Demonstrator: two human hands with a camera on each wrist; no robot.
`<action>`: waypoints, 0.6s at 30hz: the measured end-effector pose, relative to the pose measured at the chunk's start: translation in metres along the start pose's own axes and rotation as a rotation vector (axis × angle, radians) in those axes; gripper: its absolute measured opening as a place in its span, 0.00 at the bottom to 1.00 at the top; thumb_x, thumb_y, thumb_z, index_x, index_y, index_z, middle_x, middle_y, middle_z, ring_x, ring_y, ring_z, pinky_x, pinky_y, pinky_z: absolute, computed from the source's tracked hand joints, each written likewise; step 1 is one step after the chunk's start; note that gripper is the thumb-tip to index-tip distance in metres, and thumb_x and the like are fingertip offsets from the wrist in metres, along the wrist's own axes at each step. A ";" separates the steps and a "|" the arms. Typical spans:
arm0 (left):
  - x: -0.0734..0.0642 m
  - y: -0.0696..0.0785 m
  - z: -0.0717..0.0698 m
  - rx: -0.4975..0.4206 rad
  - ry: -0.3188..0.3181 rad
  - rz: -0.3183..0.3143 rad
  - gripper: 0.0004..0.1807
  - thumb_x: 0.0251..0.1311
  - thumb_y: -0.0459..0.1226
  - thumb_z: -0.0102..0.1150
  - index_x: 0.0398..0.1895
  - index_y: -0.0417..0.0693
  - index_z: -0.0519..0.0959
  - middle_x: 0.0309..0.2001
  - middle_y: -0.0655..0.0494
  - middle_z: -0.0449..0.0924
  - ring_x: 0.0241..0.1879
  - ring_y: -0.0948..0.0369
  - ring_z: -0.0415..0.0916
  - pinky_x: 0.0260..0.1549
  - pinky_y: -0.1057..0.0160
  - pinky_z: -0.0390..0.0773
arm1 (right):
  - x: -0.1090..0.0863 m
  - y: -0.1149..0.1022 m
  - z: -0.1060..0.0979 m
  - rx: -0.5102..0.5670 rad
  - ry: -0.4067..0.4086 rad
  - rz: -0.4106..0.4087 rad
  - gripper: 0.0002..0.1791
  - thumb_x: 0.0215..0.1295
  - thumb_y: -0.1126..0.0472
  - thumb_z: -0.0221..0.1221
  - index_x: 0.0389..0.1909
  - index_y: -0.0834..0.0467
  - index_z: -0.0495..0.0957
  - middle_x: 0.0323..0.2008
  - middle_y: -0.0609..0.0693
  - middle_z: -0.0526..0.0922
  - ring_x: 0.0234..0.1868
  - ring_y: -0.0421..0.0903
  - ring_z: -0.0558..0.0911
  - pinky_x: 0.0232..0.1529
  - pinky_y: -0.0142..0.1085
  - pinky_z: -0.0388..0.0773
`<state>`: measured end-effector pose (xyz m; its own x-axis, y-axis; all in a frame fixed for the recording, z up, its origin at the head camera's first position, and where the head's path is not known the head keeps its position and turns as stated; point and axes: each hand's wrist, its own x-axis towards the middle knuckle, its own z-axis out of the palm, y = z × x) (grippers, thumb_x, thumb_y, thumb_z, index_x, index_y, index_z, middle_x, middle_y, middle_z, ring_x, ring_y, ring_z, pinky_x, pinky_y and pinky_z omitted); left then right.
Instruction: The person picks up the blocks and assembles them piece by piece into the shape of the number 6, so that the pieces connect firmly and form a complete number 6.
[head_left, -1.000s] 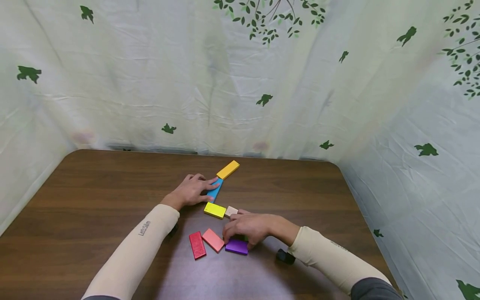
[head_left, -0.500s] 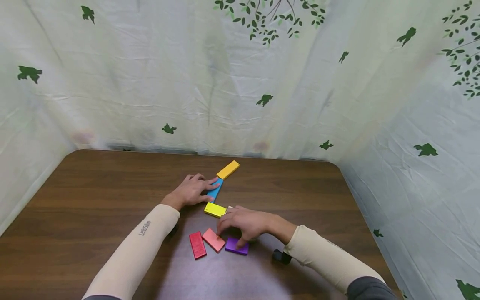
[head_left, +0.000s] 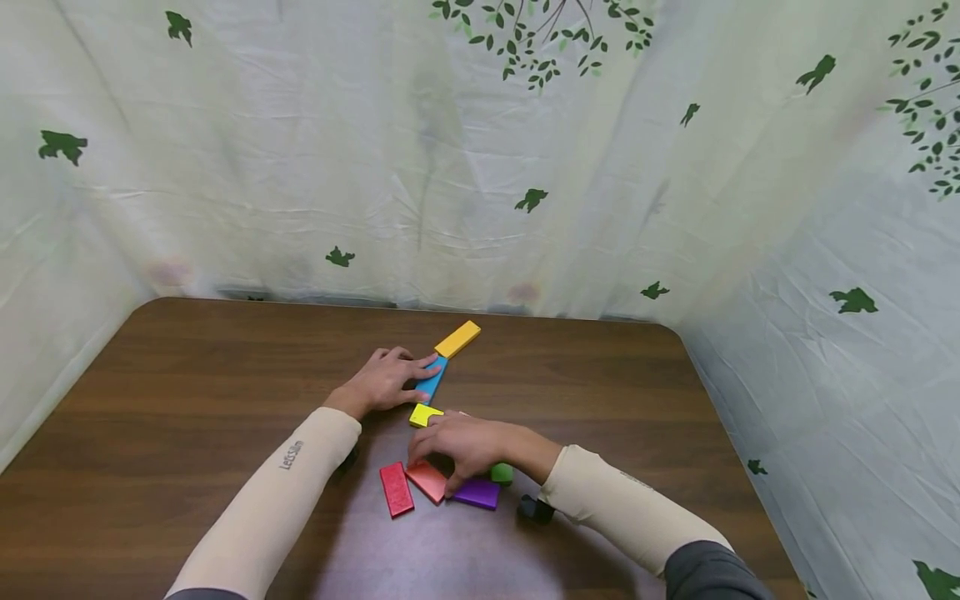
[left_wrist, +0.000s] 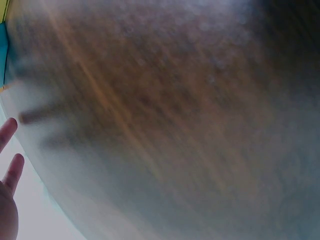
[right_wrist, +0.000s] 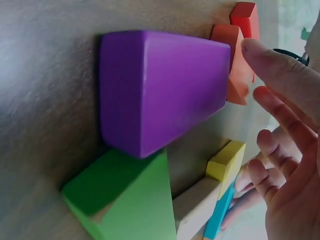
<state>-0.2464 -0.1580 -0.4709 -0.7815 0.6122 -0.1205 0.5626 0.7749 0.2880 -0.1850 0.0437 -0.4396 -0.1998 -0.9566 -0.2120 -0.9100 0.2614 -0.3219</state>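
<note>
My left hand (head_left: 386,381) rests with spread fingers on a light blue block (head_left: 429,383). In the left wrist view, two fingertips show at the left edge beside the blue block (left_wrist: 3,52). My right hand (head_left: 468,446) is over a coral block (head_left: 427,481), thumb and index apart near its edges. In the right wrist view, the thumb overlaps the coral block (right_wrist: 227,55) and the index tip is just beyond its lower end. Beside it lies a purple block (head_left: 477,493), then a green block (head_left: 502,474). A yellow block (head_left: 423,414) is partly covered by the right hand.
A red block (head_left: 397,490) lies left of the coral one. An orange block (head_left: 457,339) touches the blue block's far end. The pale wooden block (right_wrist: 197,207) is mostly hidden in the head view. A patterned curtain (head_left: 427,167) hangs behind the brown table (head_left: 225,375).
My right hand has moved left from the purple block to the coral block, uncovering the green block and covering part of the yellow one. The left hand has stayed on the blue block.
</note>
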 end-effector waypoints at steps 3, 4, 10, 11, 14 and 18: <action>-0.001 0.000 0.000 -0.002 0.003 -0.001 0.34 0.63 0.53 0.56 0.71 0.55 0.63 0.72 0.53 0.59 0.62 0.44 0.61 0.58 0.41 0.58 | 0.004 0.000 0.001 -0.025 -0.010 0.008 0.30 0.50 0.47 0.72 0.56 0.49 0.79 0.55 0.40 0.78 0.52 0.38 0.71 0.50 0.28 0.63; 0.000 0.000 0.000 -0.005 0.003 -0.003 0.34 0.63 0.53 0.57 0.71 0.56 0.63 0.72 0.53 0.59 0.62 0.44 0.61 0.58 0.41 0.58 | 0.005 0.000 0.002 -0.030 -0.011 0.011 0.30 0.51 0.47 0.72 0.56 0.49 0.79 0.55 0.40 0.78 0.52 0.38 0.71 0.50 0.28 0.63; 0.000 0.000 -0.001 -0.003 0.003 -0.004 0.35 0.63 0.54 0.57 0.71 0.55 0.63 0.72 0.53 0.59 0.62 0.44 0.61 0.58 0.41 0.58 | 0.008 0.000 0.003 -0.014 -0.028 0.028 0.30 0.51 0.47 0.72 0.56 0.49 0.79 0.55 0.40 0.78 0.55 0.38 0.71 0.56 0.31 0.63; -0.001 0.000 -0.001 -0.001 0.003 -0.002 0.35 0.63 0.54 0.57 0.71 0.55 0.63 0.72 0.53 0.59 0.62 0.44 0.61 0.58 0.41 0.58 | 0.009 0.001 0.004 -0.011 -0.031 0.030 0.30 0.51 0.47 0.72 0.56 0.49 0.79 0.55 0.40 0.78 0.56 0.38 0.71 0.56 0.31 0.63; -0.001 0.000 -0.001 0.001 0.001 -0.001 0.35 0.63 0.54 0.57 0.71 0.55 0.64 0.72 0.53 0.60 0.62 0.44 0.61 0.57 0.41 0.59 | 0.010 0.000 0.004 -0.007 -0.038 0.035 0.30 0.51 0.47 0.72 0.57 0.48 0.79 0.56 0.39 0.78 0.56 0.38 0.71 0.57 0.32 0.63; -0.001 0.000 -0.001 0.000 -0.003 -0.004 0.35 0.63 0.54 0.56 0.71 0.55 0.63 0.72 0.53 0.59 0.63 0.44 0.61 0.58 0.40 0.58 | 0.010 0.000 0.003 -0.013 -0.046 0.032 0.30 0.51 0.47 0.72 0.57 0.48 0.79 0.56 0.39 0.78 0.55 0.38 0.71 0.57 0.32 0.63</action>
<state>-0.2461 -0.1585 -0.4700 -0.7830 0.6094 -0.1248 0.5595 0.7775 0.2871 -0.1862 0.0344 -0.4452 -0.2125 -0.9408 -0.2640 -0.9080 0.2899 -0.3026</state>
